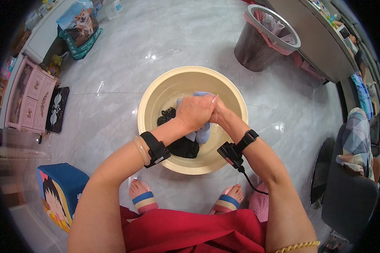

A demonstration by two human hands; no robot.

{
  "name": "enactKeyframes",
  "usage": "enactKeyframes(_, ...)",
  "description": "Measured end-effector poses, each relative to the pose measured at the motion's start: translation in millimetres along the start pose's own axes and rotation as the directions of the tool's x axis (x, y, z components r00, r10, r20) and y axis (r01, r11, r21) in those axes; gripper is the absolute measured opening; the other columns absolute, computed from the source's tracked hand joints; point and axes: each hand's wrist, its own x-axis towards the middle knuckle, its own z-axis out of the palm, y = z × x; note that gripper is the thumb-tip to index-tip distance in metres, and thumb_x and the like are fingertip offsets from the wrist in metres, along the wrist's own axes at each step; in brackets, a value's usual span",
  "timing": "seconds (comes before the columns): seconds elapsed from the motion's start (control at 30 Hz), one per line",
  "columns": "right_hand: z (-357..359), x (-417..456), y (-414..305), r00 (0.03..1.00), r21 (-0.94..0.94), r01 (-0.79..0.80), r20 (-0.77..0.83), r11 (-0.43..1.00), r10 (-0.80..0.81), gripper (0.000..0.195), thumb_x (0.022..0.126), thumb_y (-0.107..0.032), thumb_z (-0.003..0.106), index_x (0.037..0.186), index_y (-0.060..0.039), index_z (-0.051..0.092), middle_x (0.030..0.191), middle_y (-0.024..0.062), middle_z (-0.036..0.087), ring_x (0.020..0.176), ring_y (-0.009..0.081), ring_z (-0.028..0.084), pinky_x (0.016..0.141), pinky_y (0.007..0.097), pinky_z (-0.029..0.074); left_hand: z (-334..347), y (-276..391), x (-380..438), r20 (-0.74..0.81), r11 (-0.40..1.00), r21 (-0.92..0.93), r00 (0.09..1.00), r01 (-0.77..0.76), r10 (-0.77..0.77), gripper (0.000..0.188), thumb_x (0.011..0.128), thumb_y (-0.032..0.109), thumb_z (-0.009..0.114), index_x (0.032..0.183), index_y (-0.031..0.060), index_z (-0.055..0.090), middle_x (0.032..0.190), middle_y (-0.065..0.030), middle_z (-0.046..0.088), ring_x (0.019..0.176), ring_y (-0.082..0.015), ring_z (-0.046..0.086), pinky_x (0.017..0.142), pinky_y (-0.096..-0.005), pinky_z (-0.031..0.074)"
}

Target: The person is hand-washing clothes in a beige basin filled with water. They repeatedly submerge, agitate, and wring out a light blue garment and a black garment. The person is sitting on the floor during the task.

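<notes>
A cream plastic basin (pixel 193 73) stands on the floor before me. Over its middle, my left hand (pixel 194 110) and my right hand (pixel 219 110) press together, both closed around a light blue cloth (pixel 203 134) that bulges out above and below them. Black wet cloth (pixel 183 148) lies in the basin beneath and to the left of my hands, with a crumpled black part (pixel 167 115) near the left wall. Shallow water seems to cover the basin's bottom. The fingers are mostly hidden behind the backs of my hands.
A lined trash bin (pixel 256 47) stands beyond the basin at right. A cartoon-printed stool (pixel 68 186) is at my left, a dark chair (pixel 348 193) at my right. A pet food bag (pixel 82 28) and a pink drawer cabinet (pixel 34 95) stand at left. A person (pixel 351 42) is at the far right.
</notes>
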Motion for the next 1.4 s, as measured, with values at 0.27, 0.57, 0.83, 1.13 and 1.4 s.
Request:
enactKeyframes(0.27,30,1,-24,0.821,-0.886,-0.062,-0.307,0.460,-0.481,0.042,0.087,-0.035,0.042,0.105,0.0022,0.052,0.102,0.0237,0.055,0.094,0.0350,0.054,0.081,0.0456,0.042,-1,-73,3,0.169,0.969,0.234,0.978,0.084,-0.126,0.033,0.089,0.032,0.042,0.100,0.0021,0.051,0.096,-0.0231,0.057,0.086,-0.0384,0.056,0.067,-0.0456,0.046)
enactKeyframes(0.57,-10,3,1,0.928,-0.774,-0.160,0.094,-0.613,-0.361,0.042,0.090,-0.035,0.035,0.128,-0.0183,0.040,0.140,0.0047,0.028,0.130,0.0257,0.023,0.098,0.0521,0.027,1,-77,-10,0.575,0.850,0.527,0.734,0.005,-0.362,0.056,0.087,0.051,0.037,0.135,0.0225,0.030,0.141,-0.0069,0.026,0.122,-0.0374,0.033,0.092,-0.0510,0.033)
enactKeyframes(0.83,-23,36,9,0.983,-0.757,-0.145,-0.034,-0.637,-0.183,0.043,0.091,-0.035,0.032,0.127,-0.0140,0.043,0.136,0.0062,0.036,0.128,0.0253,0.027,0.098,0.0513,0.027,31,-105,-11,0.720,0.856,0.514,0.573,-0.061,-0.391,0.055,0.089,0.051,0.029,0.135,0.0220,0.031,0.143,-0.0027,0.023,0.132,-0.0315,0.017,0.097,-0.0542,0.023)
enactKeyframes(1.13,-16,51,3,0.977,-0.765,-0.196,-0.099,-0.613,-0.189,0.037,0.085,-0.036,0.046,0.109,-0.0092,0.055,0.109,0.0140,0.054,0.105,0.0288,0.050,0.086,0.0466,0.041,45,-117,-11,0.732,0.890,0.455,0.584,-0.036,-0.351,0.050,0.089,0.047,0.034,0.129,0.0183,0.041,0.140,-0.0057,0.029,0.131,-0.0311,0.020,0.096,-0.0534,0.025)
enactKeyframes(1.4,-23,39,12,0.757,-0.899,-0.325,-0.061,-0.293,-0.651,0.040,0.068,-0.031,0.071,0.095,-0.0039,0.061,0.101,0.0163,0.060,0.094,0.0311,0.056,0.080,0.0445,0.044,32,-104,-6,0.691,0.912,0.344,0.596,0.226,-0.408,0.058,0.084,0.043,0.049,0.133,0.0176,0.032,0.137,-0.0115,0.031,0.125,-0.0317,0.030,0.098,-0.0494,0.030)
